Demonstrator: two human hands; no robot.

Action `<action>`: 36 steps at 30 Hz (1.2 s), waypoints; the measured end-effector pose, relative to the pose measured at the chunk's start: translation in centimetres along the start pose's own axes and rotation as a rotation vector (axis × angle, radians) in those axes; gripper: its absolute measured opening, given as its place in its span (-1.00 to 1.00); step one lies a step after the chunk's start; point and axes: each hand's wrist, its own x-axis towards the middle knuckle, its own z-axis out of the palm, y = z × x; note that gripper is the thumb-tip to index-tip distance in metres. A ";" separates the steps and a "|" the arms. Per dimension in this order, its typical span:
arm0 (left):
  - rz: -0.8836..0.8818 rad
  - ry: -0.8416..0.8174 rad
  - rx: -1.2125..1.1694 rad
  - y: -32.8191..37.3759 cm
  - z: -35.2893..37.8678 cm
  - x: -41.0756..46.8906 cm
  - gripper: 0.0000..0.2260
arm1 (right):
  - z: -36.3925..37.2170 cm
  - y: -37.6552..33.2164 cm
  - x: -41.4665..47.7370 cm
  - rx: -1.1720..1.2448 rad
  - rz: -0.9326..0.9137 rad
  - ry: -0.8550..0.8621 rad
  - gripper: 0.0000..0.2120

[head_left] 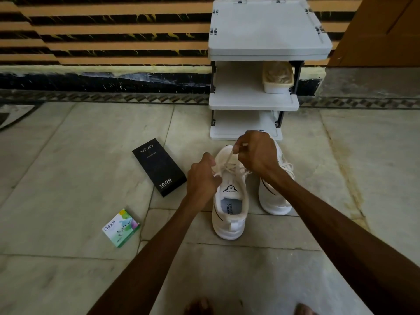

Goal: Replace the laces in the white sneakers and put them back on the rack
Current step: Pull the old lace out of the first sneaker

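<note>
Both hands are over the left sneaker (228,208), which stands on the stone floor (68,178) just in front of the rack (254,101), heel toward the near edge and its tongue up. The left hand (203,176) sits at the shoe's left side, its fingers (210,158) curled tight and pinching the white lace (230,158). The right hand (256,155) is higher, above the toe, with fingers closed on the other run of that lace, which is pulled up taut from the eyelets. The right sneaker (276,198) stands just beside its partner, partly hidden behind the right forearm, and its own laces spill out loosely on its right side.

Now the containers. On the rack's middle shelf, far right, sits a pale tub (277,79) filled with something brownish; what it is I cannot tell. Left of the shoes a black box (159,167) lies flat and closed on the floor, marked "vivo" and "120W". Nearer and further left lies a small green-and-white box (120,227) reading "Odonil", also closed. The contents of both boxes are out of sight.
</note>
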 end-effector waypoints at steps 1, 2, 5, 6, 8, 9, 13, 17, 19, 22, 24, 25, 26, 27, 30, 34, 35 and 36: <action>0.005 0.000 0.000 0.1 0.1 0.0 -0.70 | -0.2 -0.1 -0.4 0.017 -0.019 0.023 -0.82; 0.016 -0.003 0.003 0.1 0.2 0.0 -0.71 | 0.0 0.0 -0.9 0.032 -0.028 0.036 -0.79; 0.022 -0.025 0.004 0.1 0.4 0.3 -0.69 | 1.2 1.2 -1.7 0.129 0.054 -0.002 -0.78; 0.002 -0.031 0.007 0.0 0.5 0.3 -0.69 | 1.4 1.5 -1.7 0.147 0.090 -0.044 -0.79; -0.048 -0.037 0.003 0.0 0.6 0.3 -0.72 | 1.4 1.7 -1.5 0.132 0.118 -0.122 -0.83; -0.061 -0.037 0.002 0.1 0.6 0.2 -0.77 | 1.2 1.7 -1.5 0.084 0.123 -0.152 -0.86; -0.152 -0.027 -0.059 0.3 0.6 0.1 -0.85 | -0.7 0.8 -2.0 -0.352 0.131 -0.440 -0.76; -0.277 -0.055 -0.089 0.5 0.6 0.3 -0.79 | -1.3 -0.5 -2.4 -0.445 0.127 -0.472 -0.65; -0.300 -0.084 -0.102 0.5 0.5 0.6 -0.77 | -1.3 -1.1 -2.4 -0.522 0.104 -0.442 -0.63; -0.331 -0.117 -0.107 0.4 0.0 1.0 -0.73 | -2.4 -1.9 -2.5 -0.546 0.105 -0.408 -0.60; -0.297 -0.110 -0.108 0.2 0.0 0.9 -0.73 | -3.1 -2.2 -2.4 -0.484 0.122 -0.366 -0.66; -0.272 -0.098 -0.106 0.3 0.1 0.7 -0.73 | -3.2 -2.2 -2.2 -0.434 0.135 -0.321 -0.75; -0.249 -0.080 -0.104 0.4 0.1 0.4 -0.73 | -3.3 -2.0 -1.9 -0.361 0.148 -0.254 -0.83; -0.228 -0.059 -0.103 0.4 0.2 0.2 -0.74 | -3.2 -1.7 -1.5 -0.277 0.154 -0.174 -0.87; -0.139 -0.039 -0.079 0.5 0.3 -0.2 -0.78 | -3.0 -0.6 -0.7 -0.026 0.126 0.024 -0.85; 0.019 -0.034 0.006 0.8 0.9 -0.5 -0.63 | -2.0 0.6 -1.2 -0.060 0.091 -0.030 -0.89; 0.058 -0.032 0.036 1.0 1.2 -0.4 -0.60 | -1.4 0.8 -1.6 -0.120 0.087 -0.115 -0.87; 0.093 -0.034 0.079 1.2 1.3 -0.2 -0.60 | -0.8 0.9 -2.1 -0.182 0.094 -0.207 -0.80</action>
